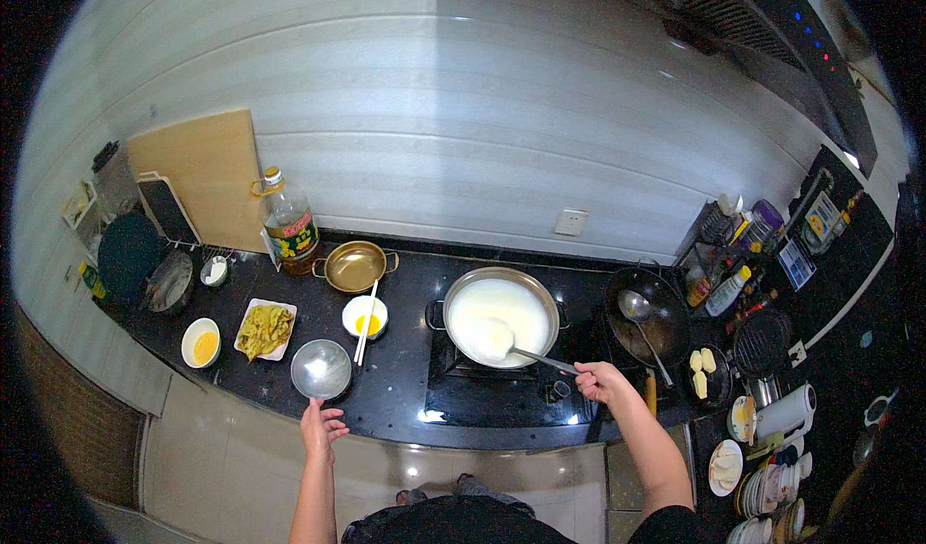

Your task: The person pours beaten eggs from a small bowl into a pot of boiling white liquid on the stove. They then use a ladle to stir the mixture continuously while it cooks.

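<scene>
My right hand (599, 383) grips the handle of a metal ladle (544, 360). The ladle's bowl dips into a milky white liquid (492, 305) in a wide steel pot (450, 289) on the gas hob (492, 406). At the counter's front edge, my left hand (323, 427) has its fingers apart, with one fingertip at the near rim of a round metal bowl (321, 369). Whether it touches the rim, I cannot tell. Beyond that bowl, white chopsticks (367, 323) rest across a small bowl (352, 308) with yellow liquid inside.
A plate of yellow-green food (265, 329), a bowl of yellow liquid (201, 343), a brass-coloured pan (354, 266) and an oil bottle (289, 222) stand left. Right of the pot sits a dark wok (626, 334) holding another ladle (646, 327). Stacked dishes (759, 490) stand at far right.
</scene>
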